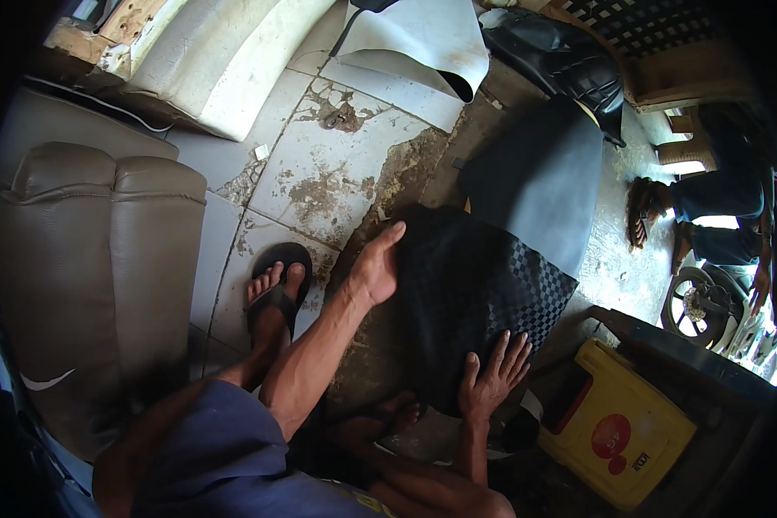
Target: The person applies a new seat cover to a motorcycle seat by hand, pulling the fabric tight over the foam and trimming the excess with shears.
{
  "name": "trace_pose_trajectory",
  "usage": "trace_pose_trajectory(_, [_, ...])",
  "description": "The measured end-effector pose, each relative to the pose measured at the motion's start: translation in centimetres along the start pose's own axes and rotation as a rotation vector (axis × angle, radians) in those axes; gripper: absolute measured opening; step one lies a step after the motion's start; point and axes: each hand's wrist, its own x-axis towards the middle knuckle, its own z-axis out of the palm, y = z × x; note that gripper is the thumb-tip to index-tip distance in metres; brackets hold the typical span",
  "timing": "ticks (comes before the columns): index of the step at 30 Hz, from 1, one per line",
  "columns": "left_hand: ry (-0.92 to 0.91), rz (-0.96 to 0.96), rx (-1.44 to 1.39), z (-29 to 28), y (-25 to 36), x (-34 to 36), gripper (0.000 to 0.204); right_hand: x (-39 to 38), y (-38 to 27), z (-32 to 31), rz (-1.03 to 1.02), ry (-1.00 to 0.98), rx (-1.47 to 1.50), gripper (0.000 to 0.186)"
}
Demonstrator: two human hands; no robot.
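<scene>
— Starting nearest us: our right hand [490, 380] lies flat, fingers spread, on the near edge of the black checkered cover [483, 289], pinning it rather than gripping it.

— And our left hand [378, 262]?

— It rests at the cover's left edge, fingers together and thumb out, palm against the material; we can't tell if anything is pinched beneath. The cover sits draped over something on the floor in front of our knees, just beside the yellow plastic container [617, 427].

— How far along do we judge it?

— About midway. The cover looks laid and smoothed on top, but its edges hang loose. Beyond it the plain dark sheet [540, 177] and the white sheet [414, 34] lie untouched on the cracked tiles [319, 177].
</scene>
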Motion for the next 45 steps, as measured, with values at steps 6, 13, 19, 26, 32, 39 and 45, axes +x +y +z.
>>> trace_pose_trajectory(6, [0.379, 0.547, 1.452, -0.4, 0.2, 4.4, 0.024, 0.0, 0.0, 0.1, -0.003, -0.004, 0.004, 0.073])
trace_pose_trajectory(13, [0.335, 0.741, 2.169, -1.3, -3.2, 5.8, 0.010, -0.1, -0.1, -0.1, 0.000, -0.003, 0.007, 0.073])
trace_pose_trajectory(19, [0.346, 0.742, 2.307, -1.1, -5.1, 7.3, 0.015, 0.1, -0.4, 0.1, -0.006, -0.002, -0.005, 0.072])
trace_pose_trajectory(26, [0.372, 1.134, 1.968, 7.0, -6.3, 2.0, 0.053, 0.1, 0.0, -0.3, 0.013, -0.018, -0.006, 0.071])
trace_pose_trajectory(32, [0.081, 0.734, 2.015, 8.0, -15.3, -2.7, 0.075, 3.8, 0.2, -1.3, -0.008, -0.024, 0.050, 0.060])
trace_pose_trajectory(39, [0.363, 0.577, 1.815, 6.2, -14.8, 0.3, 0.088, 9.4, 4.4, -0.2, 0.050, 0.204, 0.275, 0.059])
trace_pose_trajectory(45, [0.329, 0.484, 1.545, 4.1, -12.4, 1.7, 0.105, 11.8, 6.4, 0.1, 0.230, 0.100, 0.578, 0.068])
